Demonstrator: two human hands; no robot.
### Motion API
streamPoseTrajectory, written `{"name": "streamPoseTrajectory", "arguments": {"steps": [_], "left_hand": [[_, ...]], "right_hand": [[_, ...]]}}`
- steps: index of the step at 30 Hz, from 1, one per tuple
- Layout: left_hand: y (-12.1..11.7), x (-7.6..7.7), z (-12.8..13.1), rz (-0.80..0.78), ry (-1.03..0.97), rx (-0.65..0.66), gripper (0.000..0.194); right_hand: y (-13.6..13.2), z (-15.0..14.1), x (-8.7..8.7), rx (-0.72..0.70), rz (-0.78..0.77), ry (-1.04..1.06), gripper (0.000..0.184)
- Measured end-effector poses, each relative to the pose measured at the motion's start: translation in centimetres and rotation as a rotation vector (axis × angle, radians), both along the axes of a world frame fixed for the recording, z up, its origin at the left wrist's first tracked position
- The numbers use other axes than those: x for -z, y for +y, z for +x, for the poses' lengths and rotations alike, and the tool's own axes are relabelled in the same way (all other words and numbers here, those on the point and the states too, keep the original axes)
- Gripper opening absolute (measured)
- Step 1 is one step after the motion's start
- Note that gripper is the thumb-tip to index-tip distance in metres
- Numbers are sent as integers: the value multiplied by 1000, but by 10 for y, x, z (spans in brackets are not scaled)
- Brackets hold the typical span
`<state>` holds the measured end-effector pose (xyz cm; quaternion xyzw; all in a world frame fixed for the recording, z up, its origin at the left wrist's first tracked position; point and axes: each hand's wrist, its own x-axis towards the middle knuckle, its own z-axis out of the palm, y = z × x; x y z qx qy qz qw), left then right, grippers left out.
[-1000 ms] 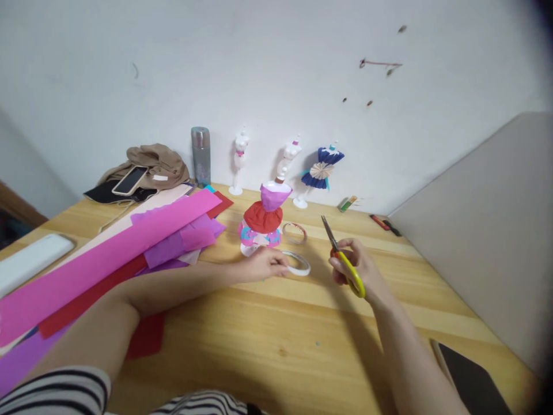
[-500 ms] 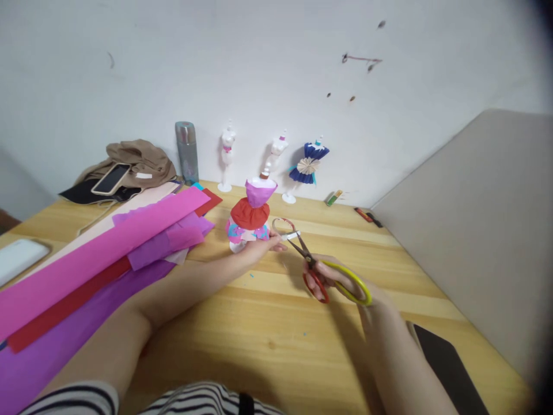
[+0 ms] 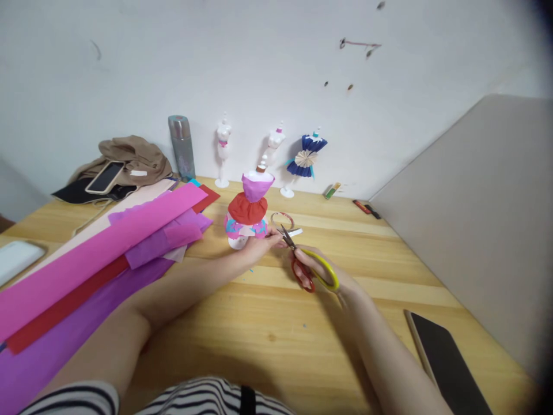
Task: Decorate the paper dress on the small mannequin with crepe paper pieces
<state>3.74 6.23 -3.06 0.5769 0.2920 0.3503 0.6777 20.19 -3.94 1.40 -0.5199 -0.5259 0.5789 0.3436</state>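
Observation:
My left hand (image 3: pixel 268 239) is closed, its fingertips pinching a narrow white strip of tape (image 3: pixel 296 232) beside a tape roll (image 3: pixel 283 220). My right hand (image 3: pixel 311 266) grips a pair of scissors (image 3: pixel 294 244) with one yellow and one red handle. The blades point up and left, right at the left fingertips and across the strip. Whether they cut into it I cannot make out. Just behind the left hand stands a small dress form (image 3: pixel 254 199) in a purple paper top, a red skirt and a pink and blue lower layer.
Along the wall stand two white dress forms (image 3: pixel 223 144), another in dark blue paper (image 3: pixel 307 155), and a bottle (image 3: pixel 182 147). Coloured paper sheets (image 3: pixel 108 248) cover the left side, near a phone (image 3: pixel 105 177) on brown cloth (image 3: pixel 138 158). A dark tablet-like slab (image 3: pixel 444 357) lies at right.
My right hand has brought the scissors left, up to the left fingertips, and the blades look closer together. My left hand stays by the dress form. The view has shifted slightly.

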Motion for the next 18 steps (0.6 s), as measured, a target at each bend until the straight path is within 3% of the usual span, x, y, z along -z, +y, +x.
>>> {"name": "streamPoseTrajectory", "arguments": {"steps": [7,14,18], "left_hand": [[-5,-9,7,-58,7,-109,16],[-7,-7,7,10,49,-158,14],[-8,-3,4,83,126,-171,16]], "right_hand": [[-2,-12,-13,47,30,-94,59],[-1,-16,-8,111,34,-184,59],[-1,-14,-2,71,58,-224,62]]}}
